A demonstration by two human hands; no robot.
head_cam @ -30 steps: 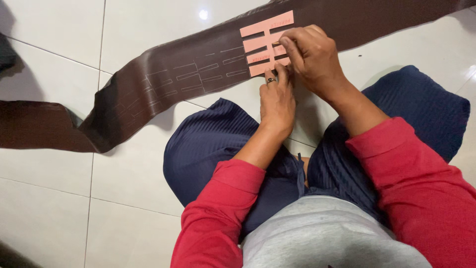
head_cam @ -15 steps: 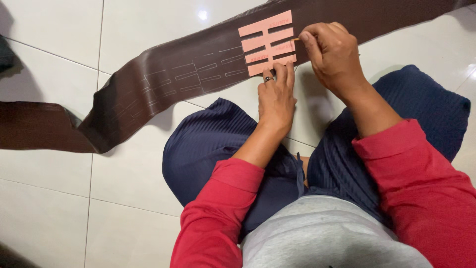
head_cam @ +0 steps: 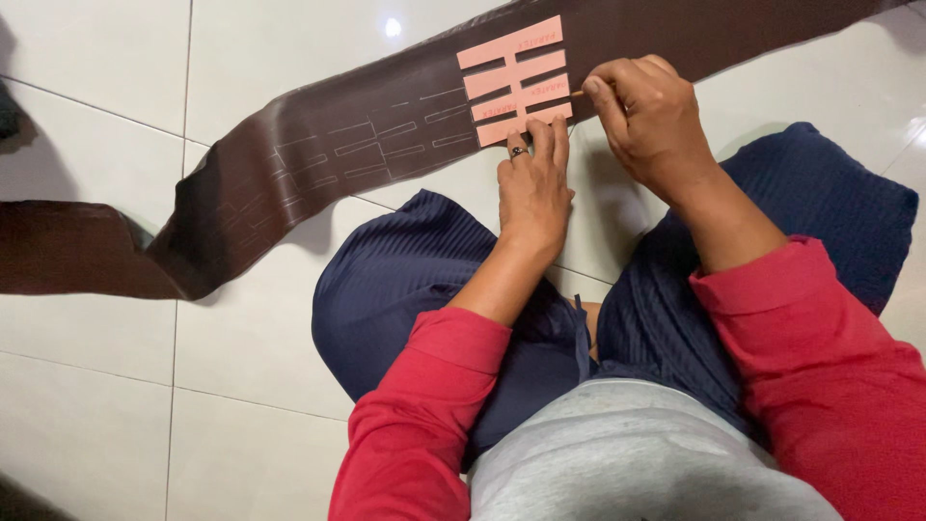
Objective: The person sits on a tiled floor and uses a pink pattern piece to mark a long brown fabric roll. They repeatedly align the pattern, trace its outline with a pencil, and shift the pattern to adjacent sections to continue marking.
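Left hand [head_cam: 532,188] fingers flat on pink template [head_cam: 516,81]; right hand [head_cam: 648,123] fingers pinch pen [head_cam: 577,94].

Left hand [head_cam: 533,188] pressed flat, right hand [head_cam: 648,121] in pinched grip.

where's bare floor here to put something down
Bare white tile floor lies below the brown strip and left of the blue-clad knee; more lies above the strip, top left. It is crowded around the pink template, where left hand and right hand work.
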